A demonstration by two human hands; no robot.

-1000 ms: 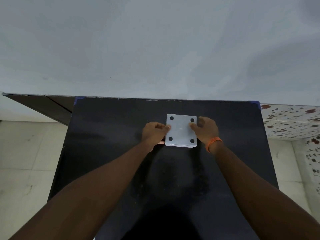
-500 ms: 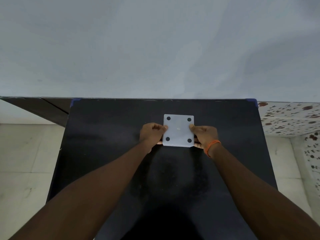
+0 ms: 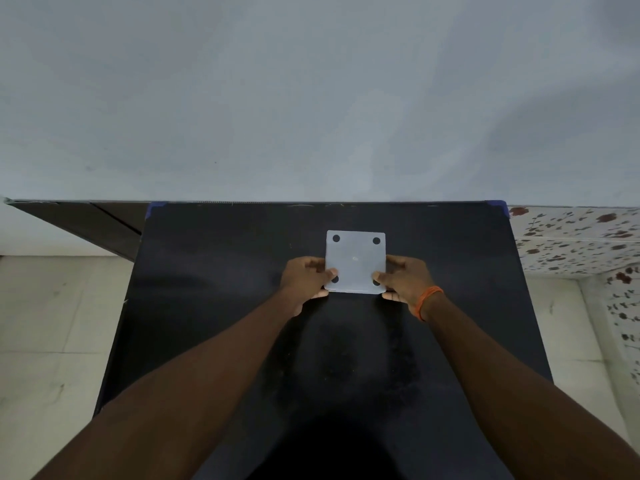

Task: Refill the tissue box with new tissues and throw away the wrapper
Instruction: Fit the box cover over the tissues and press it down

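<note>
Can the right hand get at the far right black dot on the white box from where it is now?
Probably yes. The right hand grips the white box at its near right corner, and the far right dot lies uncovered just beyond its fingers, with nothing between.

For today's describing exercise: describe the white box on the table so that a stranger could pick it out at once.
Find the black table against the grey wall. Near its far middle, a flat white square box sits between the left hand and the right hand, which grip its near corners. It is the only pale thing there, with a black dot in each corner.
</note>
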